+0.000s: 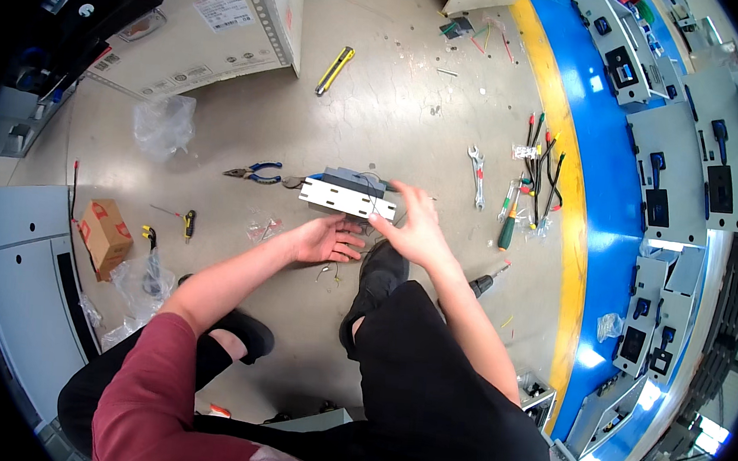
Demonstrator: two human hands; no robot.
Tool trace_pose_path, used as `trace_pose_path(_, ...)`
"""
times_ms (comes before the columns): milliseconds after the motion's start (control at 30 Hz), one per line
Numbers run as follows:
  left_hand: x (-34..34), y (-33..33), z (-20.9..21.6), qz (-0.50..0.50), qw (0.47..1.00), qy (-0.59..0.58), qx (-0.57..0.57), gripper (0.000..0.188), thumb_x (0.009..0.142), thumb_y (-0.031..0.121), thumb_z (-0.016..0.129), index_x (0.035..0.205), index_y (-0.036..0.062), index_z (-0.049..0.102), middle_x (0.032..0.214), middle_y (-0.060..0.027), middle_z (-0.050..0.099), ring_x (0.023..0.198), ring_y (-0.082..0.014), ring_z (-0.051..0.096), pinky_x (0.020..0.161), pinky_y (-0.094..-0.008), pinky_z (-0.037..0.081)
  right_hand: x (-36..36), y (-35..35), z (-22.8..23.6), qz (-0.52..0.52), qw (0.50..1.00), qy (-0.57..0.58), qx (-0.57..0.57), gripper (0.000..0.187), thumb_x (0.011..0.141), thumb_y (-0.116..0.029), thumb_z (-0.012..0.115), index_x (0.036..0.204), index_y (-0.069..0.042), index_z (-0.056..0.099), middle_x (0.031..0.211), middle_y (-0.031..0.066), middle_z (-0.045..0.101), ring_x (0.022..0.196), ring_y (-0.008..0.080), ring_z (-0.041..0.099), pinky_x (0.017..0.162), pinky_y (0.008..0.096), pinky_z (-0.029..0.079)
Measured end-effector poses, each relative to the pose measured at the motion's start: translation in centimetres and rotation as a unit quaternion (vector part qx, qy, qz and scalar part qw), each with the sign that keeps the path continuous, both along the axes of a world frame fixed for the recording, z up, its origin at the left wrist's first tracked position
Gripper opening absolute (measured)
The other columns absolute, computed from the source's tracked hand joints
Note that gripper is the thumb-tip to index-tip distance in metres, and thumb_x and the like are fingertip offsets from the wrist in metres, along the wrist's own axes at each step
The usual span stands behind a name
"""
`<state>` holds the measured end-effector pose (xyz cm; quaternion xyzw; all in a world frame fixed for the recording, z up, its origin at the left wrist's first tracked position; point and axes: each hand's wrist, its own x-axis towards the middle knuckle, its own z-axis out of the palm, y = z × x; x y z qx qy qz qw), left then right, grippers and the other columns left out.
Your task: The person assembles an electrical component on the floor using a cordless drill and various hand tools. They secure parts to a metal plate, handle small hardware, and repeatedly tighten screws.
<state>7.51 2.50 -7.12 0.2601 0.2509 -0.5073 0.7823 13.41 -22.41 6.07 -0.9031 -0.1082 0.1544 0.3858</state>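
Note:
In front of my feet is a grey box-shaped device with a white slotted metal plate along its near side. A thin dark wire runs over it. My right hand grips its right end, thumb at the near edge and fingers over the far side. Just below the plate, my left hand is open with the palm turned up and the fingers apart, holding nothing. Blue-handled pliers lie to the left of the device. Thin loose wires lie on the floor near my left hand.
A yellow utility knife lies ahead; wrenches, a green screwdriver and several dark cables lie right. Left are a cardboard box, a small screwdriver and plastic bags. A large cabinet stands far left.

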Motion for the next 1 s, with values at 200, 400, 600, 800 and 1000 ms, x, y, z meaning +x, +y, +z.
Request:
trace_pose_path(200, -3.9, 0.4, 1.3, 0.336, 0.935, -0.01, 0.11, 0.038, 0.103, 0.03, 0.048, 0.125, 0.0003, 0.058, 0.109, -0.0148, 0.071, 0.103, -0.0349, 0.071, 0.092, -0.043, 0.057, 2.4, 4.9, -1.9, -0.031, 0.985, 0.074, -0.155, 0.097, 0.085, -0.071, 0.072, 0.147, 0.002, 0.057, 0.139, 0.0238, 0.065, 0.132, 0.0416, 0.061, 0.118, 0.052, 0.038)
trace_pose_path(400, -4.3, -5.6, 7.9, 0.399, 0.892, -0.108, 0.183, 0.069, 0.102, 0.045, 0.061, 0.152, 0.0021, 0.038, 0.152, -0.0222, 0.045, 0.139, -0.0362, 0.051, 0.114, -0.0517, 0.047, 6.4, 3.7, -3.1, 0.016, 0.972, 0.205, -0.116, 0.061, 0.092, -0.052, 0.065, 0.118, 0.002, 0.076, 0.115, 0.0251, 0.077, 0.112, 0.0385, 0.074, 0.103, 0.0472, 0.054)
trace_pose_path(600, 2.3, -6.9, 8.6, 0.438, 0.881, 0.063, 0.166, 0.086, 0.097, 0.046, 0.076, 0.161, 0.0137, 0.029, 0.158, -0.0171, 0.041, 0.146, -0.0381, 0.043, 0.117, -0.0586, 0.045, 6.6, 3.4, -3.0, -0.055, 0.977, 0.202, 0.032, 0.044, 0.102, -0.04, 0.063, 0.091, 0.001, 0.077, 0.081, 0.016, 0.074, 0.081, 0.03, 0.07, 0.077, 0.0419, 0.055)
trace_pose_path(800, 3.9, -7.0, 8.4, 0.504, 0.832, 0.1, 0.209, 0.045, 0.098, 0.018, 0.072, 0.137, 0.0063, 0.054, 0.13, -0.0132, 0.066, 0.116, -0.034, 0.07, 0.095, -0.0568, 0.061, 3.6, 1.8, 1.9, -0.055, 0.913, 0.276, 0.295, 0.048, 0.111, -0.039, 0.057, 0.081, -0.003, 0.065, 0.062, 0.001, 0.056, 0.058, 0.0128, 0.049, 0.057, 0.0329, 0.042)
trace_pose_path(1000, 2.2, -6.7, 8.3, 0.518, 0.818, 0.118, 0.219, 0.033, 0.095, 0.009, 0.068, 0.125, -0.0007, 0.059, 0.118, -0.0123, 0.066, 0.107, -0.0307, 0.071, 0.091, -0.0539, 0.062, 0.0, -3.2, 4.3, -0.03, 0.871, 0.406, 0.274, 0.046, 0.113, -0.043, 0.055, 0.087, -0.005, 0.061, 0.059, -0.006, 0.04, 0.05, 0.0092, 0.034, 0.054, 0.0318, 0.041)
